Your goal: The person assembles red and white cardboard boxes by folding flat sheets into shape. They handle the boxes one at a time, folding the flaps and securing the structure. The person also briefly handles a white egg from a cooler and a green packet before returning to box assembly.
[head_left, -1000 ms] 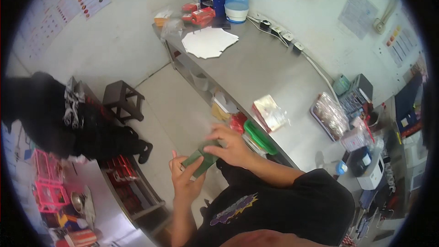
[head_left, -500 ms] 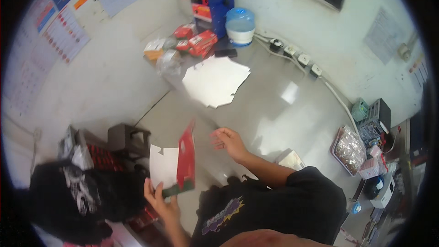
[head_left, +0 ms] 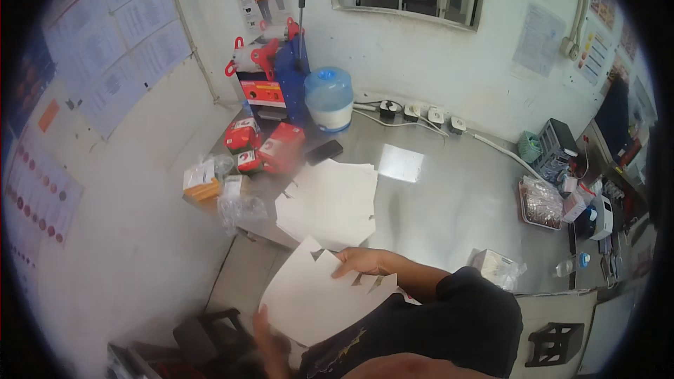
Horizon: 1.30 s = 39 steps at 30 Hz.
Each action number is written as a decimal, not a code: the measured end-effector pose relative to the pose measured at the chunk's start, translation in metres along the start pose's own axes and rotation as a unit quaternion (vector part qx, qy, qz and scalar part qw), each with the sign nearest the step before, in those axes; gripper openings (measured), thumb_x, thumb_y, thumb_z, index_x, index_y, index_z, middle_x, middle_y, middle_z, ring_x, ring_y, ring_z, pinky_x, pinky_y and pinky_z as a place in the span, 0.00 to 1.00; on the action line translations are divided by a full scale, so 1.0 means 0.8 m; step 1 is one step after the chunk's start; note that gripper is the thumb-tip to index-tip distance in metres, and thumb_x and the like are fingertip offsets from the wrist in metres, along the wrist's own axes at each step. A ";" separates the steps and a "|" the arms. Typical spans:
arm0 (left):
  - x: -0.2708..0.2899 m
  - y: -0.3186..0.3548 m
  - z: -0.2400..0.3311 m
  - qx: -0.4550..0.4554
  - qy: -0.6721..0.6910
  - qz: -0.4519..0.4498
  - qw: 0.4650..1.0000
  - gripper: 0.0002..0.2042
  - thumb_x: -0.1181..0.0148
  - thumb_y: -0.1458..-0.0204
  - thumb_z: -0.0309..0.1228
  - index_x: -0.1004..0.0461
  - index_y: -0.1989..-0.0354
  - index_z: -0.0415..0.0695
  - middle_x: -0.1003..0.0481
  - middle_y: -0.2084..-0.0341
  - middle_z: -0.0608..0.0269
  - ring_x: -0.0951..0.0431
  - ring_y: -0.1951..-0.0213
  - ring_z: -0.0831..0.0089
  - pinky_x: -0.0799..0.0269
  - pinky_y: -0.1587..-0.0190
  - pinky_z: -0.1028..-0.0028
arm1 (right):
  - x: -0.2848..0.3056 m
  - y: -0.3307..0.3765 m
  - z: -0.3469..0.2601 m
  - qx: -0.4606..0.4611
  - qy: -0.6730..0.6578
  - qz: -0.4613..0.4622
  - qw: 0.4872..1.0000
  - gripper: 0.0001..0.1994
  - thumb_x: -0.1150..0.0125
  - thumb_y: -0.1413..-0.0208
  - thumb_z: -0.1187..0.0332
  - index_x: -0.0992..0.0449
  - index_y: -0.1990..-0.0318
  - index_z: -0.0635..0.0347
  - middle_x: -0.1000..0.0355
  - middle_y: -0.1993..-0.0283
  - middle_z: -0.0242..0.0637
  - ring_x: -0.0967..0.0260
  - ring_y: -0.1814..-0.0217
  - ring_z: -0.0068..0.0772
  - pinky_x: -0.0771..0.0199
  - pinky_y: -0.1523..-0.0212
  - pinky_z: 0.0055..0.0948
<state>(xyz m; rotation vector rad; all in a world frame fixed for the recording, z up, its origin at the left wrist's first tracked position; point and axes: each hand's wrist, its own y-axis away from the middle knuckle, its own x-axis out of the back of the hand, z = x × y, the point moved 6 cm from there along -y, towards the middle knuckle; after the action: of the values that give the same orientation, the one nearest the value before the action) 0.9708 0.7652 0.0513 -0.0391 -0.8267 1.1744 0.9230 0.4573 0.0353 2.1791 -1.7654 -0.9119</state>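
A white cardboard box blank with slots and notched flaps is held in front of my body, its white side up. At its upper right edge, my right hand grips it with the thumb on top and the fingers hidden beneath. My left hand, somewhat blurred, holds its left edge. Just beyond it, a stack of similar white blanks lies on the metal table, near the table's left edge.
Red boxes, a plastic-wrapped bundle and a black phone-like object lie beyond the stack. A red-and-blue machine and a blue-lidded tub stand behind. A wrapped white pack and a foil-like tray sit right.
Before, my left hand alone held a bent red, white and green board and my right hand was free. Now both hands hold a flatter white blank. The view has turned toward the table.
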 end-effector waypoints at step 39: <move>-0.040 -0.595 -0.064 0.129 0.537 -0.170 0.816 0.23 0.51 0.35 0.39 0.40 0.37 0.39 0.32 0.43 0.53 0.27 0.44 0.60 0.24 0.49 0.58 | -0.075 -0.212 -0.421 0.484 0.526 0.404 0.571 0.41 0.32 0.56 0.68 0.42 0.31 0.45 0.53 0.25 0.47 0.55 0.24 0.52 0.51 0.29 0.55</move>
<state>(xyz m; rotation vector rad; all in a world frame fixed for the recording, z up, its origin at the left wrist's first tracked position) 1.3764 0.5583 0.2039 -0.2927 0.3323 0.7223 1.2470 0.4837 0.2361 1.1214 -2.1307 1.5575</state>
